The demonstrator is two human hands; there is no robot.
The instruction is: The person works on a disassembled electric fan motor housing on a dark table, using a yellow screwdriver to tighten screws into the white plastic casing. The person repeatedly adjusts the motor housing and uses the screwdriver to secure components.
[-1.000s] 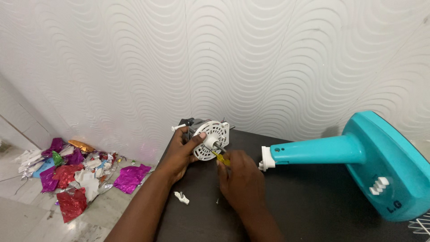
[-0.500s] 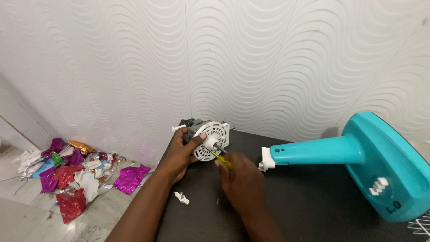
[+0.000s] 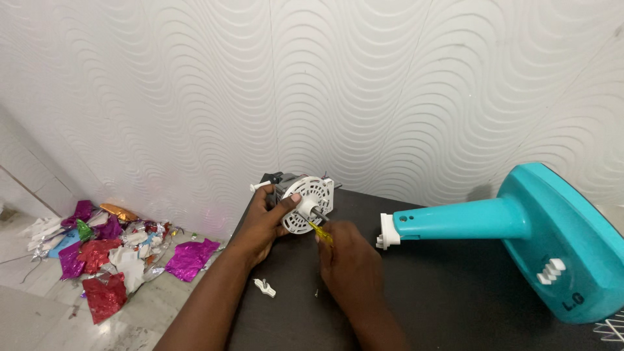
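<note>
My left hand (image 3: 265,221) grips a small fan motor with a round white slotted cover (image 3: 308,204), holding it upright on the dark table (image 3: 455,292) near the table's back left corner. My right hand (image 3: 350,260) holds a yellow-handled screwdriver (image 3: 320,230), its tip against the lower part of the white cover. A metal shaft sticks out of the cover's centre.
A teal fan stand and base (image 3: 520,227) lies on its side on the right of the table, its white neck end pointing at my right hand. A small white plastic part (image 3: 264,287) lies near the table's left edge. Crumpled coloured foil wrappers (image 3: 110,253) litter the floor at left.
Both hands stay on the motor; the right hand with the screwdriver has shifted only slightly against the cover.
</note>
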